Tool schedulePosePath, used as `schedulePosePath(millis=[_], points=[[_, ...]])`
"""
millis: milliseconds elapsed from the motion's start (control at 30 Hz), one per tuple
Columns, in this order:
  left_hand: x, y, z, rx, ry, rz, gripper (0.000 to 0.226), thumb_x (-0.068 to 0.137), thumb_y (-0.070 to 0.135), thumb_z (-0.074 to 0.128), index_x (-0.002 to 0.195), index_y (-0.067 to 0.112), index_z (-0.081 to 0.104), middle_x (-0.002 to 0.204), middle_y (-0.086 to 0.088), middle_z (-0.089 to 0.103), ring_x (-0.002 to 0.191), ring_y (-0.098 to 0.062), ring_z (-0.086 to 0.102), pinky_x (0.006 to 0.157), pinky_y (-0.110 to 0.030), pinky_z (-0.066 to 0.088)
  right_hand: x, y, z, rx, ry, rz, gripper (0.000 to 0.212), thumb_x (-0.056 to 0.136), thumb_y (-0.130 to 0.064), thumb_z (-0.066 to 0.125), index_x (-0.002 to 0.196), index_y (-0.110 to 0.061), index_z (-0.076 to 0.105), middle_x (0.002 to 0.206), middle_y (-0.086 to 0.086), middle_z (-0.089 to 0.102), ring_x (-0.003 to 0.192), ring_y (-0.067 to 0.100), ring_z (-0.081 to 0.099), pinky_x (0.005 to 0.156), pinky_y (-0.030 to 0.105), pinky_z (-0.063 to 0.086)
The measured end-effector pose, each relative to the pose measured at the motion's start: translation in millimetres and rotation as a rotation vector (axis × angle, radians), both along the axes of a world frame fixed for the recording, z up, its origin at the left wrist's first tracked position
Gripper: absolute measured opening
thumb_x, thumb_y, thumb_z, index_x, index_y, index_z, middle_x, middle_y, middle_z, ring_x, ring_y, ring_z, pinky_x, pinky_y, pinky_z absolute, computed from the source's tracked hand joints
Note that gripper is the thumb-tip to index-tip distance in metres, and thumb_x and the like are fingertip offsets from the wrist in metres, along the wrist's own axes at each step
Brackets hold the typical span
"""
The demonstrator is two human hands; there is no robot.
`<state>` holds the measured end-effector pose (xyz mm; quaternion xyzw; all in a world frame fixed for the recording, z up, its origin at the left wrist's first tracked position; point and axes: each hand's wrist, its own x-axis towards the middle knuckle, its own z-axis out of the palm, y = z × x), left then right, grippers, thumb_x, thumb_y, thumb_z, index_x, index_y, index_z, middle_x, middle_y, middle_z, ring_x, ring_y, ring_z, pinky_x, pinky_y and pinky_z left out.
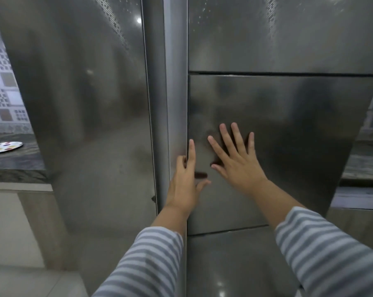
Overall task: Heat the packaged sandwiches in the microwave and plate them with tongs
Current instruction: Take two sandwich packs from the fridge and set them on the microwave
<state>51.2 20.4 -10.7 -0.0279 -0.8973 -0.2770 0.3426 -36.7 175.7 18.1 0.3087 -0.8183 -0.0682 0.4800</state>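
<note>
A tall steel refrigerator fills the view, with a left door (95,103) and a right side split into panels. My right hand (237,159) presses flat, fingers spread, on the middle right panel (288,136). My left hand (186,176) is at the left edge of that panel beside the vertical door handle (174,93), index finger straight along the seam, other fingers curled round the edge. A dotted plate (4,146) lies on the counter at far left. No sandwiches, microwave or tongs are in sight.
A dark stone counter (12,166) with pale cabinets below runs to the left of the refrigerator. Another counter (365,159) and patterned wall tiles show at the right edge. Pale floor (20,281) lies at bottom left.
</note>
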Motion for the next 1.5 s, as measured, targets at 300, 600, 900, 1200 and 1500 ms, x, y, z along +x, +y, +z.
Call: schedulePosePath(millis=[300,600,900,1200,1500], points=[[124.7,42.7,3.7,-0.039,-0.067,-0.274,0.108,0.089,0.014,0.059,0.136,0.051,-0.031,0.148,-0.003,0.032,0.111,-0.02,0.056,0.091,-0.04,0.051,134.6,53.9,5.6,-0.108,-0.244,-0.099,0.082,0.089,-0.037,0.06,0.153,-0.022,0.011,0.161,0.007,0.005,0.148,0.029,0.002,0.112,0.065,0.014],[202.6,49.2,22.1,-0.147,0.196,-0.151,0.056,0.087,0.011,0.055,0.139,0.024,0.038,0.122,0.004,0.049,0.1,-0.009,0.052,0.076,-0.024,0.051,259.6,90.4,29.3,-0.298,-0.192,-0.183,0.063,0.094,-0.04,0.03,0.15,-0.012,0.025,0.159,0.011,0.013,0.146,0.027,0.005,0.116,0.058,0.011],[196.2,92.5,35.2,-0.257,0.04,-0.051,0.087,0.09,0.039,0.058,0.151,0.023,-0.001,0.16,-0.003,-0.003,0.148,-0.02,-0.003,0.119,-0.049,0.01,300.3,99.6,47.3,-0.004,0.016,-0.219,0.074,0.087,-0.032,0.053,0.151,-0.008,0.024,0.161,0.014,0.005,0.148,0.031,-0.001,0.115,0.061,0.0],[187.4,171.3,33.1,-0.358,0.122,-0.131,0.118,0.076,0.056,0.065,0.144,0.029,-0.027,0.155,0.003,-0.029,0.144,-0.019,-0.023,0.116,-0.051,-0.005,306.0,175.4,35.8,0.14,0.0,-0.527,0.09,0.089,-0.062,0.039,0.152,-0.017,-0.008,0.154,0.017,-0.028,0.141,0.036,-0.028,0.105,0.063,-0.026],[202.6,266.8,17.6,-0.378,0.2,-0.086,0.111,0.076,0.059,0.061,0.151,0.017,-0.009,0.159,-0.009,-0.01,0.147,-0.032,-0.009,0.116,-0.058,0.015,310.7,287.3,35.2,0.175,0.061,-0.438,0.098,0.083,-0.068,0.048,0.152,-0.02,-0.002,0.16,0.013,-0.008,0.147,0.034,-0.011,0.111,0.067,-0.006]])
